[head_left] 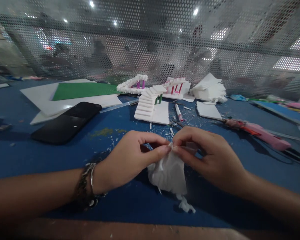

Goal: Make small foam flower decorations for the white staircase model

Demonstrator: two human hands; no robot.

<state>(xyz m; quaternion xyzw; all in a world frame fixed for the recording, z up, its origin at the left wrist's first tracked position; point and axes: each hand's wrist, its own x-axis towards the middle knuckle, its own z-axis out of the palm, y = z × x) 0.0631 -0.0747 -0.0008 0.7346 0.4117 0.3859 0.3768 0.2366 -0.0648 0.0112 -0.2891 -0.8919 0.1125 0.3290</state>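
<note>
A sheet of thin white tissue paper (168, 175) hangs between my hands, creased and gathered at its top edge. My left hand (137, 151) pinches that edge between thumb and fingers. Close against it, my right hand (205, 153) pinches the same edge from the other side. Below the sheet, a torn scrap of tissue (186, 205) lies on the blue table (115, 203). Just beyond my hands stands a small white model staircase (147, 108) with green posts, and a marker (179, 113) lies beside it.
On the left are a black phone (67, 123) and a green sheet (85, 90) on white boards. A pink glue gun (260, 133) with a cord lies right. Behind stand a white model with purple posts (132, 84), another with red posts (176, 88), a tissue stack (208, 88) and a perforated screen (150, 36).
</note>
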